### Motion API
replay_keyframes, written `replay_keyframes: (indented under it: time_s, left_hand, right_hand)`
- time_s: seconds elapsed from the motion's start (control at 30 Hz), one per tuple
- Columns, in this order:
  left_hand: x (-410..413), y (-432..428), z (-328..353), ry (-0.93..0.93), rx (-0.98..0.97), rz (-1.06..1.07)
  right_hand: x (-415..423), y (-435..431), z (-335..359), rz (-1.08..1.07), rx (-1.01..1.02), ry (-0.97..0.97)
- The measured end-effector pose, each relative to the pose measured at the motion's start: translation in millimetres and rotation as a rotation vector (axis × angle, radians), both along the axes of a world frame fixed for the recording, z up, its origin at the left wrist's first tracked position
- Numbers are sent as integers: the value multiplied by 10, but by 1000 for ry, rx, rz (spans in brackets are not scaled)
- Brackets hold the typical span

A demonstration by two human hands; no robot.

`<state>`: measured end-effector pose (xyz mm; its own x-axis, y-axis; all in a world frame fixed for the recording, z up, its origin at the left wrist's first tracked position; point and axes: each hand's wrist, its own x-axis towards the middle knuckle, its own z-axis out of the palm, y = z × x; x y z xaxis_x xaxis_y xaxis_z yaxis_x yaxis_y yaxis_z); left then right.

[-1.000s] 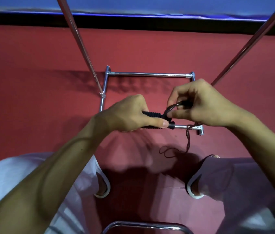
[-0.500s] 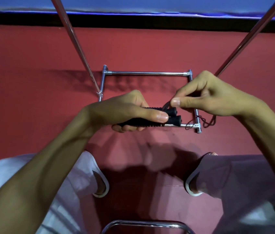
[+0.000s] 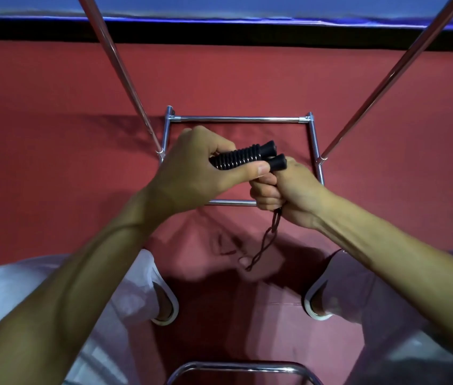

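Holding the handles (image 3: 247, 158) above the frame (image 3: 236, 118), my left grip (image 3: 192, 168) was curled fully round their stiff, ribbed middles, likely the surest hold; my right grip (image 3: 289, 190), also over the frame, was fisted round the limp, light cord (image 3: 264, 243).

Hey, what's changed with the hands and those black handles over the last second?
The right hand came down from above the handle ends to just below them and now clutches the cord in a fist, with the cord's end dangling beneath. The two black handles have tipped up toward the right. The left hand still holds both handles, and the metal frame on the floor is unmoved.
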<state>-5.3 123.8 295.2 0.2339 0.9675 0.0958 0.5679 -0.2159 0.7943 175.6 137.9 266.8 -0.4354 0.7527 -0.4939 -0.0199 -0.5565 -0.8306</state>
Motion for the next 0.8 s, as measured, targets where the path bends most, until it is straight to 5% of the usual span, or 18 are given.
replay_keyframes:
  time_s: [0.23,0.43,0.63,0.8]
  left_hand:
    - [211,-51,-18,523,99,94]
    - [154,-62,-10,319,127,64]
    - [83,-22,-82,48,-93,26]
    - [35,52,33,-313,-293,120]
  right_hand:
    - [29,-2,-111,-60,-171,-129]
    - [101,133,-47,89,-179,-209]
    - [84,179,-67,133,133,-521]
    - [206,348,98,14,196,-340]
